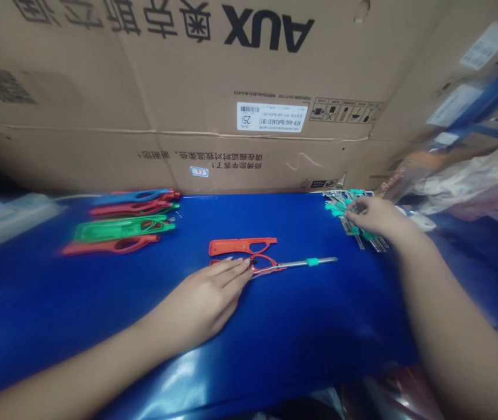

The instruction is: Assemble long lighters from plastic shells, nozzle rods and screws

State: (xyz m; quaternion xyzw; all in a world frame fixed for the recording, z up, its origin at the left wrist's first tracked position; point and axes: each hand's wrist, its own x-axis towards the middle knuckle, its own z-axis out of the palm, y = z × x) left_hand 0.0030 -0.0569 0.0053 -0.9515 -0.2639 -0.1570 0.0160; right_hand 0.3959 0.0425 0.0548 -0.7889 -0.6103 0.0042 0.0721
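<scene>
My left hand lies over an orange-red lighter casing half, fingers together and curved down onto its handle end; the thumb is hidden. From that half a thin metal lighter tube with a green clip sticks out to the right. Just behind it lies a second orange-red casing half, apart from my hand. At the back right, my right hand is closed in a pinch at a pile of metal lighter tubes with green clips. Its fingertips partly cover what they grip.
Stacked lighter casings in blue, red and green lie at the left on the blue table. A large cardboard box stands along the back edge. Clear plastic bags are at the right, behind my arm.
</scene>
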